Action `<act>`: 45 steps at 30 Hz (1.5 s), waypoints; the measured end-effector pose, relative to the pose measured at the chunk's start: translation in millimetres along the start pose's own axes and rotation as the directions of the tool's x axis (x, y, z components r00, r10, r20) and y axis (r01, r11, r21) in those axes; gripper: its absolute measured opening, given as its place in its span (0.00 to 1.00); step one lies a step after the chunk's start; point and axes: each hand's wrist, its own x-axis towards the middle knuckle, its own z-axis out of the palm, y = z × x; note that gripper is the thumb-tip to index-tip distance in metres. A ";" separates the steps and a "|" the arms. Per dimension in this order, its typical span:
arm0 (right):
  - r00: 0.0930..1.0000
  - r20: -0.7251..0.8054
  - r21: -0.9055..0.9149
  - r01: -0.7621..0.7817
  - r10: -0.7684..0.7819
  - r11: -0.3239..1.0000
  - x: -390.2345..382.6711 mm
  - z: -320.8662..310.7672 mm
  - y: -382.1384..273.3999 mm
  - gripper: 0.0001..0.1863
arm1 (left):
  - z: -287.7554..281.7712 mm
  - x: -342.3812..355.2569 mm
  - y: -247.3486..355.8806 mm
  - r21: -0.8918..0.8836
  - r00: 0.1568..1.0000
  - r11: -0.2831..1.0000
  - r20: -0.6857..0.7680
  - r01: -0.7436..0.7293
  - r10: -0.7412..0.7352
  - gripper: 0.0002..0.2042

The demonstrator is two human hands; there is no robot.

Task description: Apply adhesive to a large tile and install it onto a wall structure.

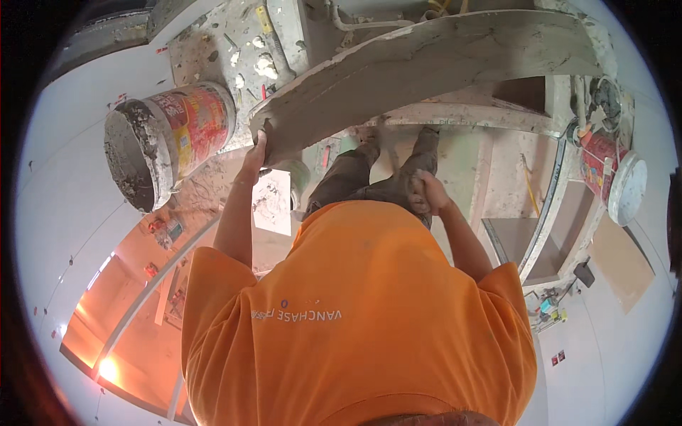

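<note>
Between half past ten and two o'clock, a long slab [426,74] coated in grey arcs above the lap of a person in an orange shirt [369,298] and dark trousers [339,181]. At ten o'clock, the left hand [257,150] grasps the slab's near end, thumb side uppermost, with some of its fingers lost to view. Between two and three, the right hand [428,193] is clenched in a fist just beside the right thigh, apart from the slab; whether anything is inside it cannot be told.

Near the left hand, also toward ten, sits a bucket [192,124] with a red label, its grey-crusted mouth facing nine o'clock. At eleven, white clumps [266,65] and a tool [266,21] with a yellow part lie beyond the slab's edge on a stained surface [195,57]. A white sheet [272,206] with dark speckles shows at nine, below the left wrist.

Toward three o'clock, a second red bucket [600,167] turns its pale round end outward. Closer in is a frame [553,228] with recessed compartments, and a thin yellow stick [530,186]. Just past three, a brown panel [621,263] lies near a small black box [584,273]. At eight, a bright lamp [109,369] casts an orange glow.
</note>
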 end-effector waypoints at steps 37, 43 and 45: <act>0.048 -0.438 -0.676 0.641 -0.898 0.364 -145.3 -212.1 -196.7 0.20 | 21.6 62.8 -39.2 -0.522 0.990 0.851 -0.141 -0.060 -0.016 0.44; 0.572 -0.398 0.459 0.801 -0.717 0.384 -39.4 -193.3 -289.7 0.20 | 17.9 66.5 -43.6 -0.546 0.993 0.832 -0.102 -0.099 0.052 0.44; 0.564 0.115 0.509 0.673 -0.818 0.536 -17.6 -185.5 -311.0 0.23 | 16.4 71.9 -48.0 -0.502 0.978 0.863 -0.198 -0.044 -0.065 0.46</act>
